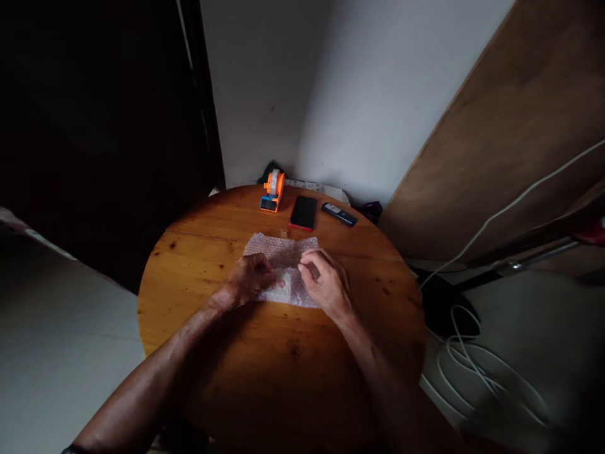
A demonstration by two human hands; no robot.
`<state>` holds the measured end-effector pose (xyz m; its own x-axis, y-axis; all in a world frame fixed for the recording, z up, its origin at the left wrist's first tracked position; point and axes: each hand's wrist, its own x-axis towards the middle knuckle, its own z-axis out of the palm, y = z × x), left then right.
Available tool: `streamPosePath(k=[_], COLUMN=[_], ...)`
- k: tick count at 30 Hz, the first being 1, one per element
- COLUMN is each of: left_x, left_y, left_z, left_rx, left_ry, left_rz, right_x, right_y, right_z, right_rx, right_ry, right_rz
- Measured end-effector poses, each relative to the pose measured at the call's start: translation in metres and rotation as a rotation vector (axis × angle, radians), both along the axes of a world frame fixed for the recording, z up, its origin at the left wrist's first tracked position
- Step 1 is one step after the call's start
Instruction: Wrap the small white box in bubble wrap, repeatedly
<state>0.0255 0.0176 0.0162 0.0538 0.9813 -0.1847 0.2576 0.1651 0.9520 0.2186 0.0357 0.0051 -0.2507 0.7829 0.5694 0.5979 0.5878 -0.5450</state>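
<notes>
A sheet of clear bubble wrap (283, 249) lies spread on the round wooden table (227, 353). Over its left part is my left hand (250, 277), fingers curled in and closed; what they hold, if anything, is hidden. Above the wrap's right edge, my right hand (326, 280) has its thumb and fingertips drawn together. I cannot make out anything between them. A small pale object (282, 285) rests on the wrap between my hands, partly covered by the left fingers; its kind is unclear.
Behind the wrap stand an orange tape dispenser (273, 191), a dark phone with a red edge (303, 212) and a dark remote-like device (339, 214). A small brownish strip (284, 233) touches the wrap's far edge. White cable (472, 353) coils on the floor at right.
</notes>
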Motion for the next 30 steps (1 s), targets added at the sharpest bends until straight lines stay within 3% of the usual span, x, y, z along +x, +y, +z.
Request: streamPosePath(k=[2, 4, 10, 15, 17, 21, 24, 26, 30], left_x=[-0.001, -0.002, -0.006, -0.034, -0.045, -0.056, -0.060, -0.065, -0.070], left_y=[0.001, 0.001, 0.002, 0.002, 0.002, 0.002, -0.004, -0.010, -0.024], left_z=[0.000, -0.001, -0.003, 0.005, 0.008, 0.006, 0.001, 0.001, 0.004], left_rx=[0.025, 0.043, 0.049, 0.192, 0.230, 0.142, 0.103, 0.033, -0.259], left_ry=[0.036, 0.069, 0.107, 0.203, 0.333, 0.610, 0.709, 0.654, 0.358], left_rz=[-0.005, -0.013, -0.045, -0.206, -0.196, -0.146, -0.052, 0.021, 0.084], right_x=[-0.003, -0.007, -0.017, -0.017, -0.017, -0.021, -0.024, -0.025, -0.026], right_y=[-0.011, -0.021, -0.029, -0.028, -0.028, -0.031, -0.032, -0.032, -0.033], right_z=[0.010, 0.016, 0.009, 0.007, 0.009, 0.010, 0.009, 0.009, 0.009], right_rx=[0.199, 0.258, 0.130, 0.119, 0.124, 0.116, 0.108, 0.115, 0.124], right_ry=[-0.075, -0.185, -0.468, -0.534, -0.562, -0.621, -0.641, -0.642, -0.638], right_rz=[0.067, 0.172, 0.230, 0.228, 0.236, 0.211, 0.191, 0.189, 0.183])
